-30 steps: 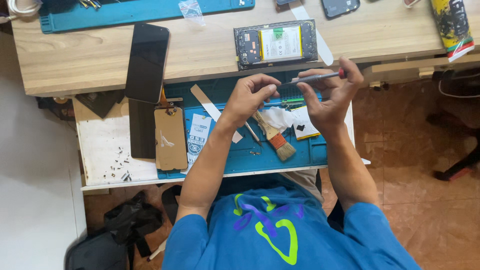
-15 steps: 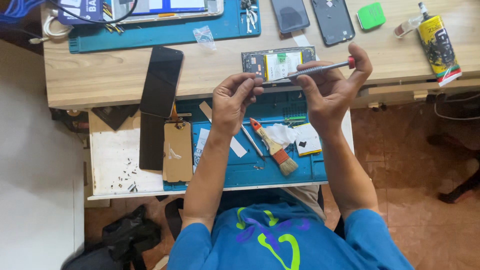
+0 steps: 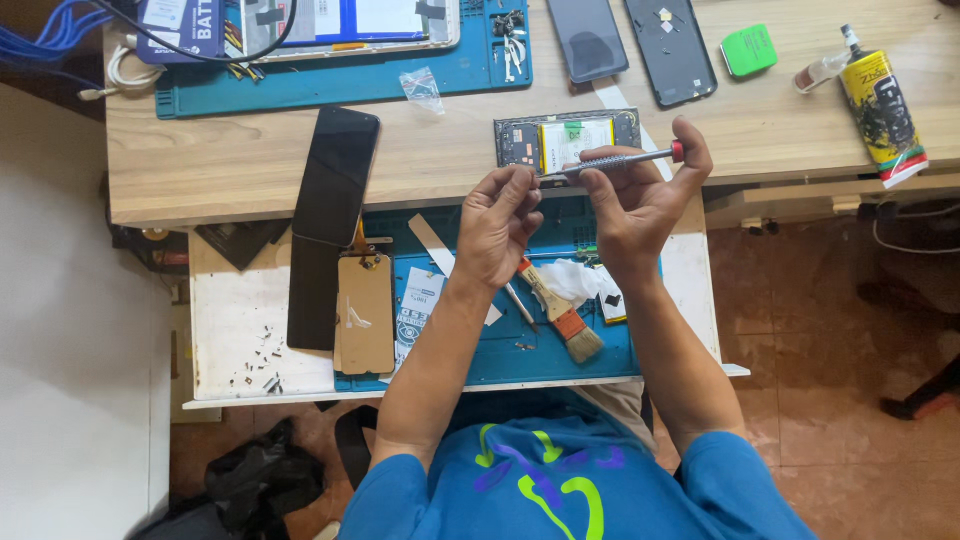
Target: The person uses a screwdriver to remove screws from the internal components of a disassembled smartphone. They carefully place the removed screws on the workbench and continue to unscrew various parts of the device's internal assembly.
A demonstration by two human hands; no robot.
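A: Screwdriver [image 3: 610, 161] is lying level above the counter [image 3: 440, 165] edge, just in front of the opened phone [image 3: 566, 140]; the right hand [image 3: 640, 200] is keeping its grip clamped on the shaft, thumb pressing the red cap

B: And the left hand [image 3: 497, 222]?

A: Its fingertips are pinching together at the tip, over the blue mat [image 3: 480, 350] and brush [image 3: 560, 312]
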